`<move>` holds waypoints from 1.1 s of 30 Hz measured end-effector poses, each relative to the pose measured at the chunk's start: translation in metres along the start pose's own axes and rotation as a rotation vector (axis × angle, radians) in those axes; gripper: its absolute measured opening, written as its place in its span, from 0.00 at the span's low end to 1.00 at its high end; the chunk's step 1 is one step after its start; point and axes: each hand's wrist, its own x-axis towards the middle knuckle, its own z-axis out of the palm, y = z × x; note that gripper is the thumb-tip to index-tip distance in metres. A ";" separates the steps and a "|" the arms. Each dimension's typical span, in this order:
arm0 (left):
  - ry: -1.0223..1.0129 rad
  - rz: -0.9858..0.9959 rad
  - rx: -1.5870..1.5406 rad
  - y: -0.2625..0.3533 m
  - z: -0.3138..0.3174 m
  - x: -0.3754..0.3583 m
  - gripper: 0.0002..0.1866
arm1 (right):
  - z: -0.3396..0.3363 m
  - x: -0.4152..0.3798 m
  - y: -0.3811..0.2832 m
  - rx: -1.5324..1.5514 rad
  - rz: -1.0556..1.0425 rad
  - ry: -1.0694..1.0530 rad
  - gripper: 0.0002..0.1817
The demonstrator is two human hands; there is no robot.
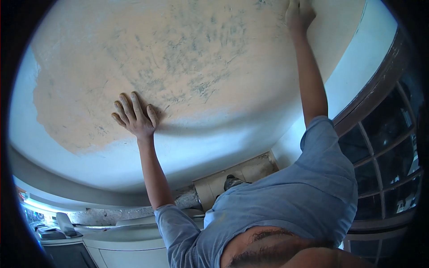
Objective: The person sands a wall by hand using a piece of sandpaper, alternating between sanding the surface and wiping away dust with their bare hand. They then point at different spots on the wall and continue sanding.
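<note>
My left hand [137, 119] lies flat against the wall [85, 94] with its fingers spread, and nothing is in it. The fingertips look dusty. High at the top edge of the view, my right hand [300, 17] is at the wall on a raised arm. Its fingers appear bent and closed. The frame cuts off their ends, so whatever they hold is hidden. Between the hands the wall has a large peach-coloured patch [178, 89] with dark scuffs and scratches. White surface [201, 143] borders the patch below and at the left.
A window [380, 152] with a dark frame and small panes stands at the right. Below left are a pale cabinet or counter [129, 252] and a dark device [65, 225]. My shoe [233, 182] shows near a tiled strip [257, 170] at the wall's foot.
</note>
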 end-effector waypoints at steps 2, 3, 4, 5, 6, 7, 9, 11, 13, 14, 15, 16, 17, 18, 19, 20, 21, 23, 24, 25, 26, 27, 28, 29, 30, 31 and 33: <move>0.008 -0.017 0.002 0.000 0.002 -0.001 0.30 | 0.007 0.005 0.004 0.085 -0.096 0.069 0.25; 0.010 -0.014 0.009 0.000 0.001 -0.001 0.29 | 0.015 -0.020 0.016 0.001 -0.165 0.133 0.14; 0.009 -0.017 0.001 0.000 0.001 -0.001 0.29 | 0.024 -0.046 0.028 -0.083 -0.241 0.197 0.10; 0.013 -0.015 0.000 0.000 0.001 -0.001 0.29 | 0.025 -0.083 0.026 -0.093 -0.341 0.233 0.16; 0.018 -0.017 0.000 0.001 0.001 -0.001 0.29 | 0.016 -0.127 0.006 0.064 -0.224 0.114 0.22; 0.018 -0.030 -0.003 0.002 0.001 0.000 0.29 | 0.015 -0.182 0.016 -0.011 -0.239 0.040 0.22; 0.015 -0.012 -0.009 0.001 -0.001 0.001 0.29 | 0.011 -0.276 0.037 -0.002 -0.214 -0.041 0.21; 0.031 -0.017 0.008 -0.003 0.001 0.002 0.29 | 0.013 -0.261 0.041 0.026 -0.263 -0.050 0.21; 0.020 -0.005 -0.020 -0.001 0.000 0.001 0.29 | 0.000 -0.183 0.032 0.148 -0.323 -0.027 0.20; 0.024 0.008 -0.029 -0.001 0.000 0.003 0.29 | 0.003 -0.138 0.038 0.095 -0.310 0.016 0.20; 0.020 0.002 -0.009 0.000 -0.001 0.002 0.29 | 0.028 -0.089 0.052 0.055 -0.359 0.245 0.19; 0.010 -0.004 0.009 0.001 -0.001 0.001 0.29 | 0.004 -0.046 0.028 -0.150 -0.045 0.070 0.15; 0.018 -0.004 0.004 0.001 0.001 0.001 0.29 | 0.005 -0.005 0.019 0.000 -0.160 0.226 0.16; 0.013 0.003 -0.006 0.001 0.002 0.001 0.29 | 0.003 0.022 0.002 0.051 -0.031 0.159 0.17; 0.018 -0.003 0.006 0.001 0.002 0.001 0.29 | 0.006 0.034 -0.010 0.104 0.096 0.091 0.25; 0.022 -0.013 0.017 0.001 0.002 0.000 0.29 | 0.016 0.024 -0.014 0.095 0.101 0.087 0.25; 0.017 -0.020 0.024 0.001 0.002 0.000 0.29 | 0.027 0.005 -0.014 -0.107 0.060 0.215 0.16; 0.022 -0.022 0.014 0.001 0.003 -0.001 0.29 | 0.036 -0.075 0.029 -0.225 -0.144 0.148 0.19; 0.033 -0.024 0.014 0.001 0.004 -0.001 0.29 | 0.022 -0.119 -0.010 -0.019 -0.234 0.136 0.23; 0.034 -0.034 0.018 0.002 0.003 0.000 0.29 | 0.019 -0.173 -0.005 -0.084 -0.235 0.035 0.21; 0.021 -0.029 0.010 0.002 0.002 0.001 0.29 | 0.023 -0.237 0.010 -0.001 -0.218 -0.006 0.21; 0.011 -0.024 0.006 0.002 0.000 0.000 0.29 | 0.017 -0.270 0.009 0.027 -0.206 -0.031 0.20; 0.023 -0.033 0.020 0.001 0.001 0.001 0.29 | 0.017 -0.275 0.003 0.062 -0.201 -0.044 0.20; 0.028 -0.026 0.018 -0.001 0.002 0.001 0.28 | 0.022 -0.261 0.010 0.074 -0.206 -0.039 0.20; 0.019 -0.010 0.004 -0.001 0.001 -0.001 0.28 | 0.017 -0.231 0.011 0.103 -0.270 -0.042 0.20; 0.017 -0.015 0.000 0.000 0.001 -0.001 0.28 | 0.013 -0.194 0.008 0.128 -0.333 -0.042 0.20; 0.022 -0.011 0.002 0.000 0.002 0.001 0.28 | 0.021 -0.113 0.009 0.145 -0.220 -0.051 0.20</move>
